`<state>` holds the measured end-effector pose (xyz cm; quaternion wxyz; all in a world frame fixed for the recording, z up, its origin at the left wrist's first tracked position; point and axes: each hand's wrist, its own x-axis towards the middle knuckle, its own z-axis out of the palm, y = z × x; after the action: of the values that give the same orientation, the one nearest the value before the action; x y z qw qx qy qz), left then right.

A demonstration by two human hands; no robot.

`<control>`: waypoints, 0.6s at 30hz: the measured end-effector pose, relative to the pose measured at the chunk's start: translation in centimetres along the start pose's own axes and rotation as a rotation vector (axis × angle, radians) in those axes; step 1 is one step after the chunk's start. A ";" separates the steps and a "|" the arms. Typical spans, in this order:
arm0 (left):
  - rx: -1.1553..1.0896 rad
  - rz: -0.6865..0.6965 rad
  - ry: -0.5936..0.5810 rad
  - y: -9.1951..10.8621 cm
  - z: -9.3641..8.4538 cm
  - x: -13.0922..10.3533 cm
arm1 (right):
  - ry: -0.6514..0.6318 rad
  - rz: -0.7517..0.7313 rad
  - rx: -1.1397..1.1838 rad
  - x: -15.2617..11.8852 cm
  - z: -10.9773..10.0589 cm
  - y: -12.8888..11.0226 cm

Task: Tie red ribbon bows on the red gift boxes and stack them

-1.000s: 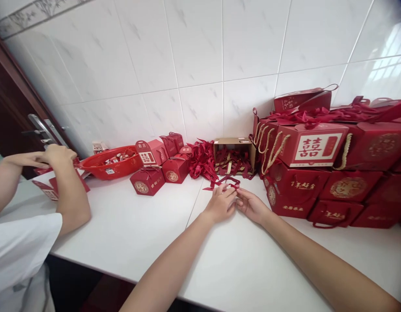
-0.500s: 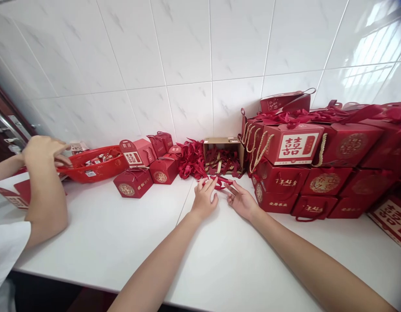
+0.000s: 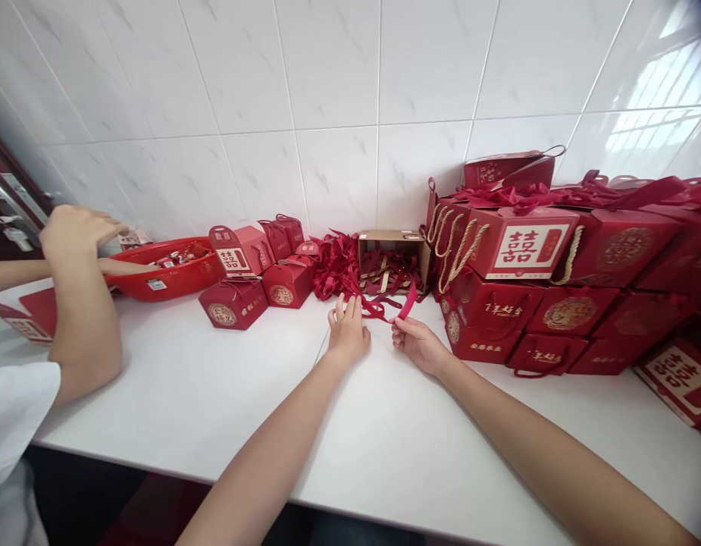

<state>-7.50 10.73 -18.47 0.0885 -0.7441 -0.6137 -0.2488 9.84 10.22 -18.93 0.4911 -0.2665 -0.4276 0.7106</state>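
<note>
My right hand (image 3: pixel 420 346) pinches a dark pink ribbon (image 3: pixel 408 301) between thumb and fingers, and its free end sticks up. Another stretch of ribbon runs from that hand toward a tangled heap of red ribbons (image 3: pixel 334 264) by the wall. My left hand (image 3: pixel 348 335) lies at the front of this heap, fingers stretched out and slightly apart, touching or close to the ribbon there. Just behind both hands, a small open cardboard box (image 3: pixel 391 236) rests on its side with dark red and gold strips inside it.
Red gift boxes (image 3: pixel 486 311) are stacked high on the right, ribbons on top. Several smaller red boxes (image 3: pixel 234 303) stand left of the heap. Farther left, another person's arm (image 3: pixel 86 318) reaches to a red plastic basin (image 3: pixel 157 282) of wrapped pieces. A tiled wall closes off the white table (image 3: pixel 378 447).
My right hand has closed on a ribbon, whose end now stands up. My left hand has drawn slightly left, away from the right. The other person's far hand has moved into the basin.
</note>
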 end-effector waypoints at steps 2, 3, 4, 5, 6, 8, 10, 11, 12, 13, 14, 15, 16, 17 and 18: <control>0.009 0.008 -0.017 0.0 -0.1 0.0 | -0.024 0.000 -0.055 0.0 0.0 0.1; 0.010 0.010 -0.022 0.0 -0.2 0.0 | -0.035 -0.002 -0.084 0.0 -0.1 0.1; 0.011 0.009 -0.026 0.0 -0.3 0.0 | -0.045 -0.004 -0.117 0.0 -0.1 0.1; 0.010 0.003 -0.027 0.0 -0.3 0.0 | -0.056 -0.005 -0.153 -0.1 0.0 0.1; 0.007 -0.008 -0.026 0.0 -0.3 0.1 | -0.069 -0.005 -0.194 -0.2 0.1 0.1; -0.002 -0.040 -0.021 -0.2 -0.2 0.2 | -0.109 0.007 -0.293 -0.5 0.5 0.1; -0.014 -0.092 -0.007 -0.6 -0.1 0.4 | -0.176 0.034 -0.407 -1.1 1.2 0.3; -0.019 -0.128 0.005 -1.0 -0.1 0.6 | -0.213 0.048 -0.461 -1.3 1.6 0.4; -0.025 -0.172 0.020 -1.4 0.0 0.7 | -0.247 0.058 -0.511 -1.6 2.0 0.7; -0.029 -0.221 0.039 -2.0 -0.1 0.9 | -0.274 0.064 -0.555 -1.8 2.3 0.9; -0.033 -0.273 0.061 -2.7 -0.1 1.0 | -0.292 0.065 -0.592 -2.0 2.6 1.2; -0.036 -0.326 0.086 -3.4 -0.2 1.2 | -0.300 0.063 -0.624 -2.2 2.8 1.4; -0.037 -0.376 0.113 -4.3 -0.4 1.3 | -0.303 0.061 -0.650 -2.3 2.9 1.6; -0.037 -0.420 0.141 -5.2 -0.6 1.4 | -0.304 0.060 -0.671 -2.3 3.0 1.7; -0.037 -0.460 0.169 -6.2 -0.8 1.5 | -0.304 0.060 -0.685 -2.3 3.0 1.8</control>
<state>-13.41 13.14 -18.14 0.0671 -0.5629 -0.7527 -0.3348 7.50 6.78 -19.08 0.2832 -0.3195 -0.7005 0.5718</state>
